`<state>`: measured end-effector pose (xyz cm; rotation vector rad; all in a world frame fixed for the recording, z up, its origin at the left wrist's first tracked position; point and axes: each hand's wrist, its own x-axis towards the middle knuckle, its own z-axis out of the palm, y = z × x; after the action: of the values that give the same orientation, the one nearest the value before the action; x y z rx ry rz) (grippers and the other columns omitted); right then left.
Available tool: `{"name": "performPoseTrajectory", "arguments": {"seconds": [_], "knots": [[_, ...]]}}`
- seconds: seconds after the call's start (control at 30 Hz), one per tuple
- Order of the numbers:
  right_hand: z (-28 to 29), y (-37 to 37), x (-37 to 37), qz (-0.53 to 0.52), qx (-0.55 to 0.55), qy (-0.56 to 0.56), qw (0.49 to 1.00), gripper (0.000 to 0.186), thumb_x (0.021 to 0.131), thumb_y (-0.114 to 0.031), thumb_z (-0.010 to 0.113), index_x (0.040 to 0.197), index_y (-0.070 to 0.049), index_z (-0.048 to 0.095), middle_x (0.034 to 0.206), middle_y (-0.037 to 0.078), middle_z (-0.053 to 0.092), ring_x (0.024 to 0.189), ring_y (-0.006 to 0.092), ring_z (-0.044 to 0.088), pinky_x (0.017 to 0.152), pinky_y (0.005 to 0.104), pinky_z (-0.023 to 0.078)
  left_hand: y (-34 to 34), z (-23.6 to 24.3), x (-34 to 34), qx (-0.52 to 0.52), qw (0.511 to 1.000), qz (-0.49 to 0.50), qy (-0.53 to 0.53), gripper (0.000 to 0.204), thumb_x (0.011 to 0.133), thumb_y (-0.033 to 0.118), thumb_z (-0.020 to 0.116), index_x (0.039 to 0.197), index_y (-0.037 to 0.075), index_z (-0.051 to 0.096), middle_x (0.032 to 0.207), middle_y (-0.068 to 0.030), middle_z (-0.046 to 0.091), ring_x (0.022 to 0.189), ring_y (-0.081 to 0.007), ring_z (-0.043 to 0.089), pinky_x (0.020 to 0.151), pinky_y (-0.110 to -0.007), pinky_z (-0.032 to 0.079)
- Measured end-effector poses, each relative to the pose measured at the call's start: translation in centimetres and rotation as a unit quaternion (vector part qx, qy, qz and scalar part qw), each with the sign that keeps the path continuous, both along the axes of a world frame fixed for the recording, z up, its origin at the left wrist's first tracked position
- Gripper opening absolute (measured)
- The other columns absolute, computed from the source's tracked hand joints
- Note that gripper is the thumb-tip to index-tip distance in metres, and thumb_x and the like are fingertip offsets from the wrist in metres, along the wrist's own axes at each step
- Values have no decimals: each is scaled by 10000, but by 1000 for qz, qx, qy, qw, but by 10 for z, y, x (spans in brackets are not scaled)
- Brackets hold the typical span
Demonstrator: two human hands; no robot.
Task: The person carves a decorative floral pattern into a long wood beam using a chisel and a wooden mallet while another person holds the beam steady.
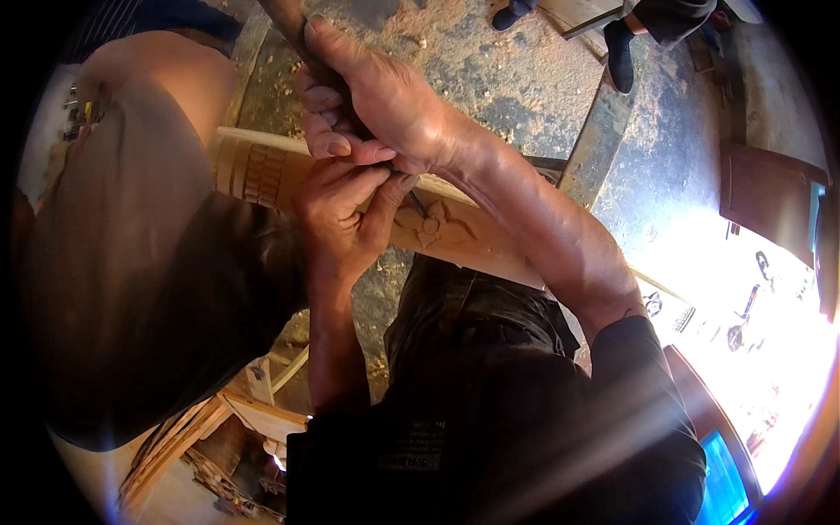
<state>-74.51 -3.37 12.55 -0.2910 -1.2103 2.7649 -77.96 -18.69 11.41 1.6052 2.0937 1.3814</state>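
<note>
Carving was underway: left hand (337,214) pinched a chisel (418,204) on the carved wooden piece (437,229); right hand (376,96), at twelve o'clock, gripped a wooden handle (287,16); steady blade control seemed needed.

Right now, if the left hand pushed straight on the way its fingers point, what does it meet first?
Probably the carved flower on the pale wooden piece. The left hand pinches a thin metal tool aimed right at it, just under the right hand. Depth is unclear.

One view only, head-worn, staring steeply down and very close on both bare hands: the left hand (337,219) just below the right hand's (376,105) fingers, pale carved wooden piece (437,229) beside the fingertips, dusty grey concrete floor (525,79) beyond them.
</note>
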Motion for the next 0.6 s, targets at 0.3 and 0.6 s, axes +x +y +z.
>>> {"name": "performPoseTrajectory", "arguments": {"seconds": [0.3, 0.6], "knots": [[26, 52, 90, -20, -156, 89, 983, 660, 1191, -599, 262, 759, -121, 404, 556, 162, 535, 326, 120, 404, 268, 226, 226, 1, -7, -6, 106, 991, -33, -80, 121, 974, -3, 688, 917, -94, 744, 962, -199, 792, 994, -361, 759, 915, -447, 598], [10, -63, 285, -119, 206, -476, 847, 328, 1037, -293, 763, 877, -16, 692, 611, 62, 655, 484, 132, 561, 482, 311, 448, -1, -5, -5, 137, 987, -25, -76, 224, 1023, 50, 592, 947, -101, 738, 985, -206, 783, 1032, -352, 754, 960, -461, 583]]}}
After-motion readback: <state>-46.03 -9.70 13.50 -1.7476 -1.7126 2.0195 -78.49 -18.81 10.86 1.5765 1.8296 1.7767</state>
